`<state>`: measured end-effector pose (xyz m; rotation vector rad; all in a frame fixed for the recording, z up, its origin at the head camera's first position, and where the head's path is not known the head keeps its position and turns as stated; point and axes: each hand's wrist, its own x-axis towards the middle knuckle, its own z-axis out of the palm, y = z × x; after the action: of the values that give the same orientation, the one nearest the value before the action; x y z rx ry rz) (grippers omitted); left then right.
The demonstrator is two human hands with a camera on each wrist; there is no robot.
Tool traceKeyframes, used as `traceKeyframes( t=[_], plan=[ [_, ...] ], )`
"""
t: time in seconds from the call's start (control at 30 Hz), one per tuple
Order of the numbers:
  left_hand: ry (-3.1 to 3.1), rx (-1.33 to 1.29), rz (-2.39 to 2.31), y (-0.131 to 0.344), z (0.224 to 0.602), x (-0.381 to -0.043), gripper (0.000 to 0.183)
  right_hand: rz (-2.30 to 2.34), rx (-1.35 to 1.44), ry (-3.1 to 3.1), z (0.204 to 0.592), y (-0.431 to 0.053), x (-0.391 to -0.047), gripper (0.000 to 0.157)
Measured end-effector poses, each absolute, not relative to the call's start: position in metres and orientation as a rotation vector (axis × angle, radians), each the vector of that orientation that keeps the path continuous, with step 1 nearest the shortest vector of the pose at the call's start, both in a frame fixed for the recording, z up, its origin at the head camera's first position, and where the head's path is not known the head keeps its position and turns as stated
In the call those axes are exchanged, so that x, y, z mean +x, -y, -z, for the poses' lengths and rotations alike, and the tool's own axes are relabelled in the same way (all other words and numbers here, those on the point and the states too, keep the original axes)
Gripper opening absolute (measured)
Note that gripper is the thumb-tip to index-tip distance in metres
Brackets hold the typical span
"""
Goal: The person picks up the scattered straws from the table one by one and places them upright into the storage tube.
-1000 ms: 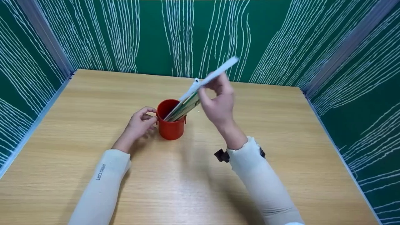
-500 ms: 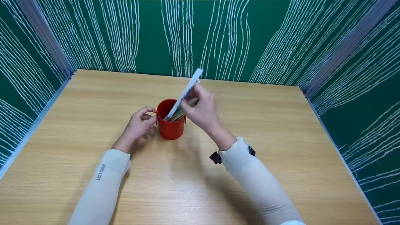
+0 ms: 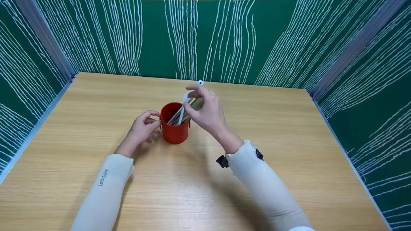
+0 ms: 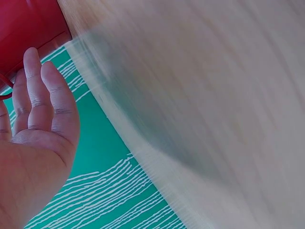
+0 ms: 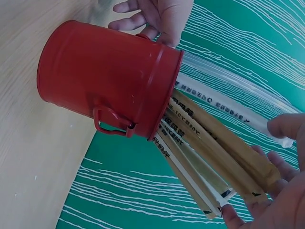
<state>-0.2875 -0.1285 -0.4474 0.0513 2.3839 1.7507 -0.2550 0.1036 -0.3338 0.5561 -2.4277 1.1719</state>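
A red metal bucket [image 3: 175, 134] with small side handles stands upright on the table. My left hand [image 3: 141, 128] pinches its left handle between thumb and forefinger. Brown paper-wrapped sticks [image 5: 221, 160] lean out of the bucket toward the right, several of them. Beside them in the right wrist view lean a slim white-wrapped straw [image 5: 224, 106] with printing and a clear-wrapped one [image 5: 238, 78]. Above the rim is my right hand [image 3: 207, 110], its thumb against the white straw's upper end and its fingers spread apart. Their lower ends are hidden inside the bucket.
The wooden table [image 3: 273, 128] is bounded by green panels [image 3: 276, 38] with white wavy lines at the back and both sides. The right sleeve carries a black strap mount [image 3: 222, 161].
My right hand has moved left and down to the bucket, lowering the white-wrapped straw into it. Its fingers have since parted from the straw. The left hand stays at the handle.
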Motion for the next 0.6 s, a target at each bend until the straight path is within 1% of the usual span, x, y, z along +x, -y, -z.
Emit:
traceKeyframes(
  t=[0.2, 0.37, 0.5, 0.6],
  plan=[
    [-2.363, 0.029, -1.737, 0.127, 0.448, -0.291, 0.026, -1.123, 0.629, 2.359, 0.333, -0.113, -0.254, 0.035],
    [-2.35, 0.008, -1.711, 0.127, 0.45, -0.294, 0.027, -1.07, 0.631, 2.338, 0.334, -0.126, -0.253, 0.034],
    [-2.402, 0.046, -1.66, 0.131, 0.449, -0.297, 0.027, -1.037, 0.602, 2.385, 0.334, -0.139, -0.253, 0.039],
    [-2.498, 0.117, -1.573, 0.134, 0.445, -0.297, 0.028, -0.91, 0.616, 2.412, 0.331, -0.151, -0.252, 0.045]
  ],
)
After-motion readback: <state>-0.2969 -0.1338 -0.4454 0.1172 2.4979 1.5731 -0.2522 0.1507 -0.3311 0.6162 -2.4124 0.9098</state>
